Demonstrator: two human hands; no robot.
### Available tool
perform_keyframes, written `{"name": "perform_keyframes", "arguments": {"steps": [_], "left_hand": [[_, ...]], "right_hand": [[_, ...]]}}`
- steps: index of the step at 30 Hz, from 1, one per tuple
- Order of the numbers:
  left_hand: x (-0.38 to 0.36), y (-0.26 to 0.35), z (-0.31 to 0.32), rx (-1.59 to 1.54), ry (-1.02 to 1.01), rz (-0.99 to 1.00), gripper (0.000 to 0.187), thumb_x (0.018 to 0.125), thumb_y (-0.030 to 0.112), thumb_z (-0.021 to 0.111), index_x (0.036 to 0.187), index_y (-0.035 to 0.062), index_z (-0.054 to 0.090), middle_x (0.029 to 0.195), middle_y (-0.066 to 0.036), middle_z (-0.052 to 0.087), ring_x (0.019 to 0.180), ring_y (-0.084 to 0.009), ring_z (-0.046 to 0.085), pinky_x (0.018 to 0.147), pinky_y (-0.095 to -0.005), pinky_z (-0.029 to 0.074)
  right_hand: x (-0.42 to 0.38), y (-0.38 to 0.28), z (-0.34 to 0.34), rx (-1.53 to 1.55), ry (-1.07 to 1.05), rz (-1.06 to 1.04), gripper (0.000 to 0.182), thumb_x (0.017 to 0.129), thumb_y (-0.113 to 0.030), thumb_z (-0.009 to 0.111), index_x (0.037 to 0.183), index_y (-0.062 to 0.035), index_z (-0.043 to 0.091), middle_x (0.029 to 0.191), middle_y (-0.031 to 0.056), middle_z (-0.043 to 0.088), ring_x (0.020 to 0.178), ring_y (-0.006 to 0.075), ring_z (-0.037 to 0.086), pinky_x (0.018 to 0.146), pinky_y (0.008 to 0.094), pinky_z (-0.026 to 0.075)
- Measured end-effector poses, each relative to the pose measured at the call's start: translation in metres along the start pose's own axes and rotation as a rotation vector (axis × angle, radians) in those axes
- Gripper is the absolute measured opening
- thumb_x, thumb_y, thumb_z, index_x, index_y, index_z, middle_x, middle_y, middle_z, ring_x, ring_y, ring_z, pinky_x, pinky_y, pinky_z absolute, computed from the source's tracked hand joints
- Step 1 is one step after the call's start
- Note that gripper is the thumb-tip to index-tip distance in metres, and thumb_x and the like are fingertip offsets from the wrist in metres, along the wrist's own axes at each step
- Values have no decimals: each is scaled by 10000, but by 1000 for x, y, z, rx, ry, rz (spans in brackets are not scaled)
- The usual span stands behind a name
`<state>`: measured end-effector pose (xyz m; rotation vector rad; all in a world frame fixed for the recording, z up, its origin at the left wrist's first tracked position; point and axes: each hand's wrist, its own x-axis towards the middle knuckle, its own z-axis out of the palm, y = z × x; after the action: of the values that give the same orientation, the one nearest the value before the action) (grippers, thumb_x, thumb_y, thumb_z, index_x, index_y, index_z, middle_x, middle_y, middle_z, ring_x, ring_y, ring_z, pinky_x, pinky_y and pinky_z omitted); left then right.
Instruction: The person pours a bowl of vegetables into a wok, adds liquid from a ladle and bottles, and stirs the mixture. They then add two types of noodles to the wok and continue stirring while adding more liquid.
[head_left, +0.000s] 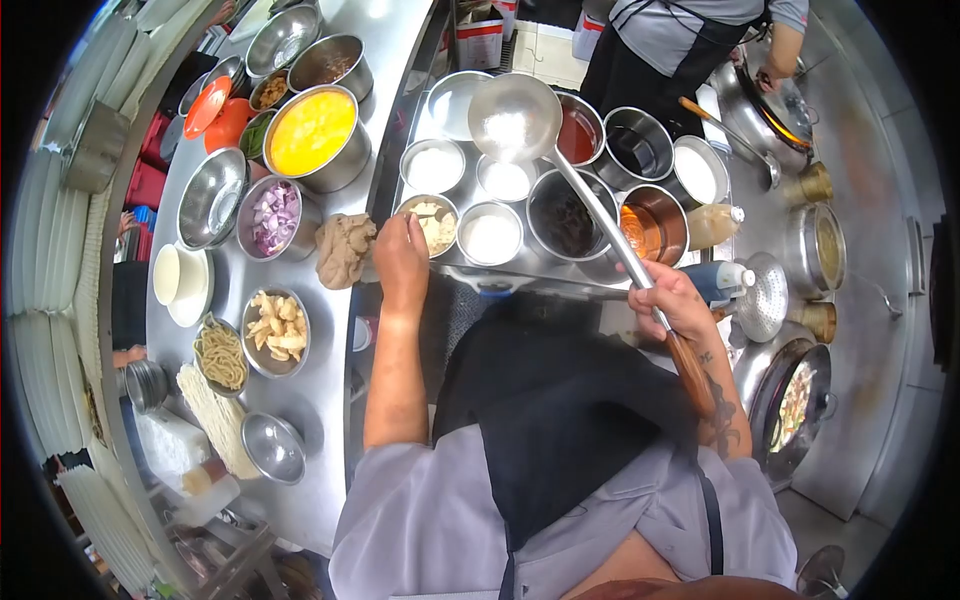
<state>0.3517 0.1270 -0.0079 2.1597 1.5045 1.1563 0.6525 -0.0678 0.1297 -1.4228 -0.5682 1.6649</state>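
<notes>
In my right hand (668, 303) is a long-handled metal ladle (610, 220), my fingers wrapped around the shaft just above its wooden handle. The ladle's round bowl hangs over the far containers. My left hand (402, 262) is at the near left rim of a small metal bowl of pale chopped garlic (438, 228), its fingers closed at the rim and partly hidden. White granules fill nearby bowls, including one just right (490, 235). A dark-filled pot (570, 215) and a pot of orange sauce (655, 230) stand further right. Beside my left hand lies a crumpled brown cloth (345, 250).
On the left steel counter (335, 400) are a pot of yellow liquid (312, 135), chopped red onion (275, 215), a bowl of pale pieces (277, 333) and noodles (218, 420). A wok with food (797, 405) is at right. Another person (680, 50) works at the far stove.
</notes>
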Motion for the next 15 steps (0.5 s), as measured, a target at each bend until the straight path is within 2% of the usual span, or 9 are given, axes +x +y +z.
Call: {"name": "perform_keyframes", "arguments": {"steps": [7, 15], "left_hand": [[-4, -1, 2, -41, -8, 41, 105, 895, 66, 555, 859, -25, 593, 795, -214, 611, 756, -398, 588, 658, -461, 453], [-10, -8, -1, -104, -20, -55, 135, 910, 86, 548, 895, -37, 602, 797, -214, 629, 751, -385, 613, 661, -431, 470]], "right_hand": [[-7, 4, -3, 18, -23, -17, 412, 838, -17, 500, 1244, 39, 462, 663, 29, 459, 366, 81, 425, 334, 205, 329], [-9, 10, -2, 60, -34, -11, 403, 835, -12, 505, 1233, 41, 476, 659, 31, 466, 368, 80, 430, 335, 204, 330]]}}
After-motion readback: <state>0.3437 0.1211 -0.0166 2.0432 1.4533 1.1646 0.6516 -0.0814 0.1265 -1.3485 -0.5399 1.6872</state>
